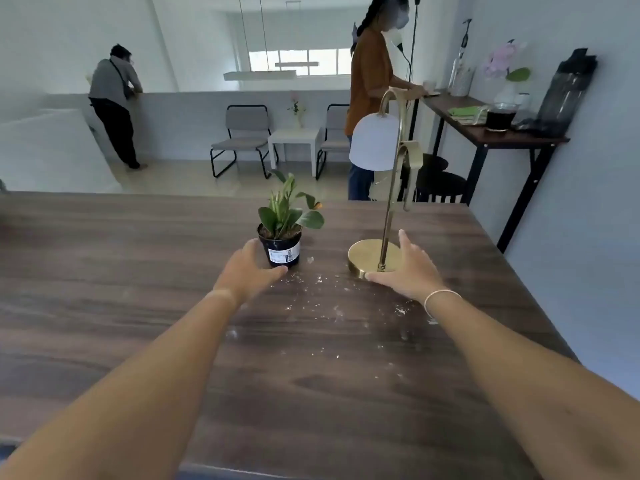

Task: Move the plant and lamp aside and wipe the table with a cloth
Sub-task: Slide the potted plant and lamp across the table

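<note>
Item, mid-worktop: plant in a light, thin plastic pot, best taken round its wall, and top-heavy brass lamp, best held by stem and base; left hand and right hand are reaching in, each grip spread, neither closing yet.

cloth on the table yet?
No: the table holds only the potted plant, the lamp and scattered white crumbs; both hands reach for plant and lamp.
</note>
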A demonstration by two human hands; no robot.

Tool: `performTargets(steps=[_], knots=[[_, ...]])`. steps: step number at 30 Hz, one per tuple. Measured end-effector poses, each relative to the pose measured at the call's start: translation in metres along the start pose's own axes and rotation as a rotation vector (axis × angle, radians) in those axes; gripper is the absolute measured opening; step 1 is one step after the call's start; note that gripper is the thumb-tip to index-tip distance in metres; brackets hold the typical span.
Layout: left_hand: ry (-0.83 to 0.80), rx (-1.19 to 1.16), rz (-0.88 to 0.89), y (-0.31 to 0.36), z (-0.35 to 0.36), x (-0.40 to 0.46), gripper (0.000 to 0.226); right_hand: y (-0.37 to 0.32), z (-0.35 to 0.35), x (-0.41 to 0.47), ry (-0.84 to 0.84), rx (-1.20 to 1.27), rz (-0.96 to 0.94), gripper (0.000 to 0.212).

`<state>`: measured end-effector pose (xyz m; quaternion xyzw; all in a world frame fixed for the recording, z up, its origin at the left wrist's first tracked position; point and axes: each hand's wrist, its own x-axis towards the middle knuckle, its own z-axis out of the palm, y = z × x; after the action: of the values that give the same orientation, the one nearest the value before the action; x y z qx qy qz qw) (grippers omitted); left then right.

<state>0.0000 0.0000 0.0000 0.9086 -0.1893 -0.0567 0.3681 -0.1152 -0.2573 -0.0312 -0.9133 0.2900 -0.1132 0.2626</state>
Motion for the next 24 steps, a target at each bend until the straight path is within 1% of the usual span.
performTargets(steps=[4, 9, 14, 21, 24], knots=[[0.027, -0.082, -0.041, 0.003, 0.011, 0.017, 0.088, 0.001, 0.013, 0.019, -0.012, 0.007, 0.01, 0.124], [0.08, -0.223, -0.067, 0.001, 0.022, 0.034, 0.087, 0.003, 0.027, 0.034, -0.017, 0.008, 0.005, 0.126], [0.06, -0.267, -0.055, -0.011, 0.028, 0.047, 0.087, 0.001, 0.035, 0.036, -0.004, 0.071, 0.032, 0.128], [0.052, -0.458, -0.014, -0.018, 0.034, 0.061, 0.09, 0.001, 0.037, 0.035, -0.009, 0.1, 0.05, 0.124], [0.057, -0.525, -0.003, -0.016, 0.036, 0.067, 0.089, 0.0, 0.038, 0.034, 0.022, 0.138, 0.044, 0.118]])
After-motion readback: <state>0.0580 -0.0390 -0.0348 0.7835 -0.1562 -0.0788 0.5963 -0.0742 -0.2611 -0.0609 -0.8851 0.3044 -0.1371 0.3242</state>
